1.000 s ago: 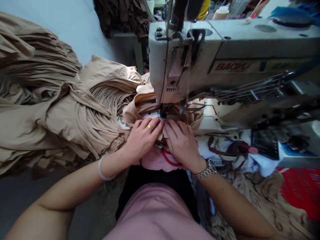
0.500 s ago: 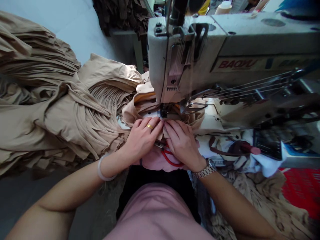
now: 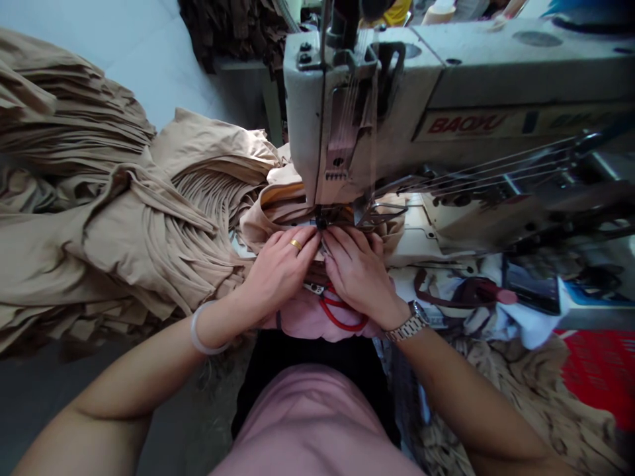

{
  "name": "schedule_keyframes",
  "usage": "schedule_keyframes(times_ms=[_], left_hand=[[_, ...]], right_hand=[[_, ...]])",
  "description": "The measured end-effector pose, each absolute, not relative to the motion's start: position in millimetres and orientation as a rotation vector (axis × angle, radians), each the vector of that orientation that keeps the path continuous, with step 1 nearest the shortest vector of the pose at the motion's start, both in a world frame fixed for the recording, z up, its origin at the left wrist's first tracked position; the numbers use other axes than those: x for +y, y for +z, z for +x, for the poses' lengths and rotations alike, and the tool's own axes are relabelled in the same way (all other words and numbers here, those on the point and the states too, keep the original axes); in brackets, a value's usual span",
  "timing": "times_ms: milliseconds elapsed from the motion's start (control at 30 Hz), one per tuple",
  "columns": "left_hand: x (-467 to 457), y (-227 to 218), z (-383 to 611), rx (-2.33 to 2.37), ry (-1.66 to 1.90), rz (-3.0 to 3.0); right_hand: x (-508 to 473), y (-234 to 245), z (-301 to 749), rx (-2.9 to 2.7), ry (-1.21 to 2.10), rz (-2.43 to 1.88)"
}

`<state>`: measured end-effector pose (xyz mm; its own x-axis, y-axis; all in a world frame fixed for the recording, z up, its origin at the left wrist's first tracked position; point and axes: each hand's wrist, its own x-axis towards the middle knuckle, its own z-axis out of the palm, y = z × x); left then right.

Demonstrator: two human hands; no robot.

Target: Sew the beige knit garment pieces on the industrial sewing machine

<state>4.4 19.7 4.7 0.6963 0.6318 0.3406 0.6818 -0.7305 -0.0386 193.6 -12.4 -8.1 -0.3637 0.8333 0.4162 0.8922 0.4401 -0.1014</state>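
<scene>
Both hands meet just in front of the presser foot (image 3: 321,217) of a sewing machine (image 3: 397,79). My left hand (image 3: 280,268), with a ring on one finger, presses its fingers together on beige fabric (image 3: 254,223). Closed on the same fabric from the right is my right hand (image 3: 360,274), its fingertips close to the left ones. The fabric curls around the machine's bed, and its edge under my fingers is mostly hidden. Red-handled scissors (image 3: 342,322) lie below my hands, on pink cloth at my lap.
Stacked beige fabric pieces (image 3: 149,231) fill the left side. Threads run along the machine's right. A dark handheld tool (image 3: 466,291) and white cloth (image 3: 530,324) lie at right, above a red basket-like object (image 3: 595,370). Dark cloth (image 3: 238,33) hangs at the back.
My hands have shifted slightly up toward the presser foot, still on the fabric. The camera view has moved a little, so the machine sits slightly further left.
</scene>
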Motion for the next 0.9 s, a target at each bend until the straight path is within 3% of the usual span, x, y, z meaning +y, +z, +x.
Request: schedule_keyframes(times_ms=[367,900], left_hand=[[27.1,12.4,-11.0,-0.766,-0.588,-2.869],[36.0,10.4,1.8,-0.933,-0.682,-2.854]], right_hand=[[-11.5,-17.3,206.4,-2.187,-0.190,-1.131],[3.5,-7.8,205.3,-2.262,-0.192,-1.295]])
